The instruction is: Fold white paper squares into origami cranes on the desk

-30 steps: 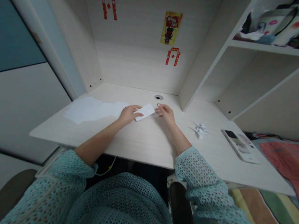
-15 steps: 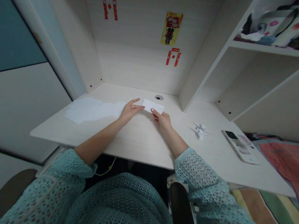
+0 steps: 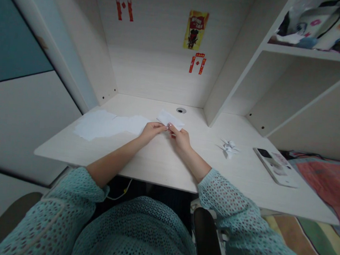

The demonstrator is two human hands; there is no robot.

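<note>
Head view, watched from my remote seat: left hand [image 3: 153,130] and right hand [image 3: 182,138] close together above pale desk [image 3: 156,161], both gripping small white paper [image 3: 170,118]; I see left fingers pinching near edge, right thumb lying on top just beside them. Paper reaches beyond fingertips, near round desk hole [image 3: 181,110]. Flat white sheets [image 3: 100,125] lie left of hands; crumpled-looking paper bits [image 3: 229,148] well apart on right, flat white object [image 3: 280,172] farther right
</note>
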